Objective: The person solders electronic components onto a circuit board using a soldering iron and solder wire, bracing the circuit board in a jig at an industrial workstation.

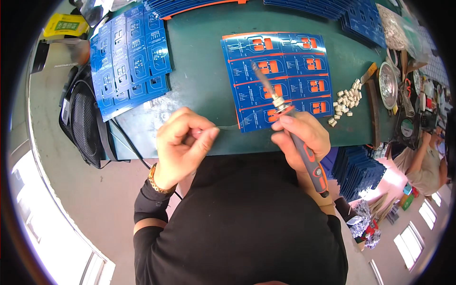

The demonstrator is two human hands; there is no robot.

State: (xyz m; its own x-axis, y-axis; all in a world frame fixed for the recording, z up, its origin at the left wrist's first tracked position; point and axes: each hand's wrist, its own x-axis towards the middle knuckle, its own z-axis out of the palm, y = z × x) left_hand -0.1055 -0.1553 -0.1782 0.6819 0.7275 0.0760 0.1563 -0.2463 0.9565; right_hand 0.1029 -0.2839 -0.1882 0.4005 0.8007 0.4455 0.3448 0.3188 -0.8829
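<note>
A blue circuit board panel point(242, 95) with orange showing through its cutouts lies on the green table. My right hand point(308, 135) is wrapped round the grey and orange handle of a soldering iron point(309, 161). Its metal tip points up and to the left, over the panel's upper left part; whether it touches the panel I cannot tell. Just left of the panel's near left corner, my left hand point(183, 137) pinches a thin silvery strand of solder wire point(230, 128), whose end reaches that corner.
Stacked blue boards point(130, 61) lie at the left, with more point(308, 5) along the far edge. Small whitish components point(349, 99) are heaped right of the panel, near a round metal dish point(387, 85). A black mesh bag point(80, 116) hangs by the left edge. Another person point(422, 164) sits far right.
</note>
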